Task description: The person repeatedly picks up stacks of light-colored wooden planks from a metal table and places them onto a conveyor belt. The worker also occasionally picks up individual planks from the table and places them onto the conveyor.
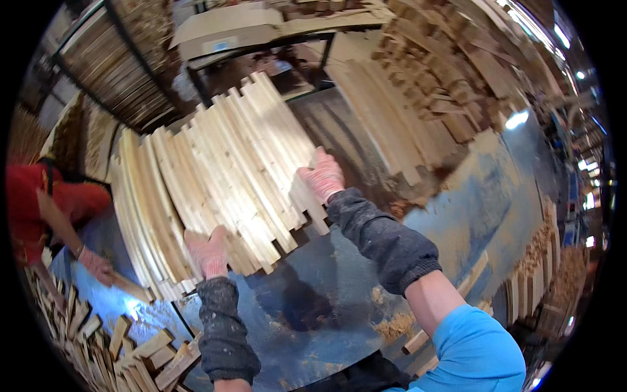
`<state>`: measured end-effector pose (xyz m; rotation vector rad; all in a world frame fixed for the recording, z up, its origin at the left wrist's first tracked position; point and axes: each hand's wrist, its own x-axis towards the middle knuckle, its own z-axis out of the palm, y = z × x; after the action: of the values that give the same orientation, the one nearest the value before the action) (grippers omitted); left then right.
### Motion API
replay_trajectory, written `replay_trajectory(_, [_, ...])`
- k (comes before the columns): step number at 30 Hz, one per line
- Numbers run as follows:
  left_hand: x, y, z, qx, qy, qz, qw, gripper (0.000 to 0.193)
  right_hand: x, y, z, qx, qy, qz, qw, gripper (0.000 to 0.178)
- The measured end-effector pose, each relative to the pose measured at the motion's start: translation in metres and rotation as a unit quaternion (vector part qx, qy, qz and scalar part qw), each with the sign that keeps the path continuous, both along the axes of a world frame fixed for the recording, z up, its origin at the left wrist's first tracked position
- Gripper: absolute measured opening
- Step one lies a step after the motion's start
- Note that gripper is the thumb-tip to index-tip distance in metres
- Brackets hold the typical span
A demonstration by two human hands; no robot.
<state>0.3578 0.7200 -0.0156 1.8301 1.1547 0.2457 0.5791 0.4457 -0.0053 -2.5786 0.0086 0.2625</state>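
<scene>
A wide row of pale wooden slats [228, 170] lies side by side on the blue metal table, their near ends uneven. My right hand [323, 175], in a pinkish knit glove, grips the right edge of the row. Toward the near ends, my left hand [208, 251], gloved the same way, grips the slats beside a narrow gap. That gap parts the main row from a smaller group of slats [140, 209] on the left. Some fingers of both hands are hidden by the gloves' angle and the wood.
A co-worker's gloved hand [96, 266] holds a short wood piece at the left. Offcuts [144, 359] pile up at the lower left. Stacked boards [418, 78] stand at the far right, and sawdust lies on the blue table [483, 189]. Behind the slats is a dark metal frame [261, 47].
</scene>
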Motion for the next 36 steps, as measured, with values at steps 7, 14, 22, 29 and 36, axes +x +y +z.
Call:
replay_trajectory(7, [-0.115, -0.107, 0.025, -0.147, -0.111, 0.086, 0.979, 0.078, -0.100, -0.122, 0.023, -0.008, 0.149, -0.032, 0.988, 0.100])
replay_trajectory(14, [-0.234, -0.129, 0.049, -0.040, 0.088, -0.175, 0.980, 0.057, -0.180, -0.233, 0.048, -0.073, 0.219, 0.046, 0.972, 0.094])
replay_trajectory(22, [-0.209, -0.142, 0.073, -0.201, -0.006, -0.248, 0.947, 0.056, -0.211, -0.224, 0.000, -0.045, 0.129, 0.003, 0.991, 0.096])
replay_trajectory(29, [-0.206, -0.150, 0.071, -0.288, -0.090, -0.171, 0.938, 0.086, -0.192, -0.227, 0.035, 0.072, 0.278, -0.024, 0.958, 0.112])
replay_trajectory(36, [-0.220, -0.154, 0.086, -0.341, -0.093, -0.095, 0.931, 0.090, -0.202, -0.236, 0.027, 0.265, 0.309, -0.047, 0.912, 0.090])
